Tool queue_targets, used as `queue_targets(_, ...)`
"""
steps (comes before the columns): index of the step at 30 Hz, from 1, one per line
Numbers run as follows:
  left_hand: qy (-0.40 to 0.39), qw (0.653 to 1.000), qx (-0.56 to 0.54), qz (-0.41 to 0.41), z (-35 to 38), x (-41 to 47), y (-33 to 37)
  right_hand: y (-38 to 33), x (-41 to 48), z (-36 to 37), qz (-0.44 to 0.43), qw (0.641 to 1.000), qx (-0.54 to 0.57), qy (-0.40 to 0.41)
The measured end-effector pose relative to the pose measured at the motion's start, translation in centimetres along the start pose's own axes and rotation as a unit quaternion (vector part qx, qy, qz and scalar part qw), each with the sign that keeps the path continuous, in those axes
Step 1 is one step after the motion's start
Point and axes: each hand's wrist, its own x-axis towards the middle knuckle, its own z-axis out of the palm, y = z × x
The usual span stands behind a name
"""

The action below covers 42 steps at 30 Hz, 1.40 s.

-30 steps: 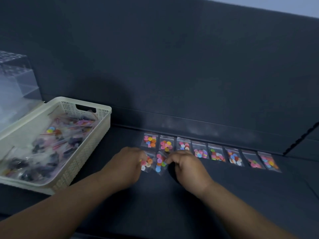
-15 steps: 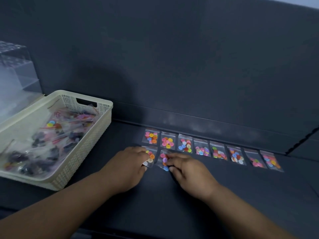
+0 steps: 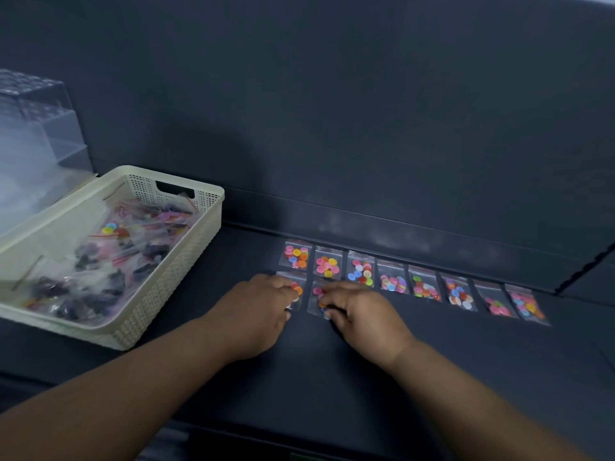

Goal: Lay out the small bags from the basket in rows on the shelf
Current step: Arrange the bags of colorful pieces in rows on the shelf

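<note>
A row of several small clear bags of coloured buttons (image 3: 393,281) lies along the back of the dark shelf (image 3: 449,367). In front of its left end lie two more bags, starting a second row. My left hand (image 3: 256,311) rests its fingertips on the left one (image 3: 298,289), hiding most of it. My right hand (image 3: 366,314) lays its fingers flat across the right one (image 3: 316,292). The cream perforated basket (image 3: 213,211) stands at the left with several more bags inside.
A clear plastic box (image 3: 33,144) stands behind the basket at the far left. The shelf's back wall rises right behind the bag row. Bare shelf surface lies in front of the row to the right.
Both hands moved the two front bags a little toward the back row and set them down flat. The right hand's fingers now lie over its bag.
</note>
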Motion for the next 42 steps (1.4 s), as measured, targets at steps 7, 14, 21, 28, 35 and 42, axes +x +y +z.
queue_targets(7,0.031,0.999,-0.024,-0.004,-1.2,-0.7,0.2,-0.6,0.5,-1.0,0.011,1.000,0.006,0.008)
queue_targets(14,0.188,0.981,0.041,-0.020,-7.9,-2.6,-2.4,-6.6,5.5,-3.3,-0.067,0.995,-0.024,0.069)
queue_targets(21,0.202,0.963,0.052,-0.173,-12.0,-8.3,-10.9,-14.0,12.4,-2.3,-0.119,0.993,-0.005,0.011)
queue_targets(28,0.145,0.941,0.056,-0.302,-12.2,-13.0,-17.7,-20.2,18.8,0.7,-0.124,0.989,-0.015,-0.077)
queue_targets(35,0.149,0.932,-0.023,-0.329,-10.4,-13.8,-18.9,-23.8,24.2,5.2,-0.093,0.987,0.001,-0.129)
queue_targets(42,0.156,0.935,-0.019,-0.318,-10.4,-13.8,-19.3,-22.9,27.7,8.4,-0.047,0.983,-0.031,-0.173)
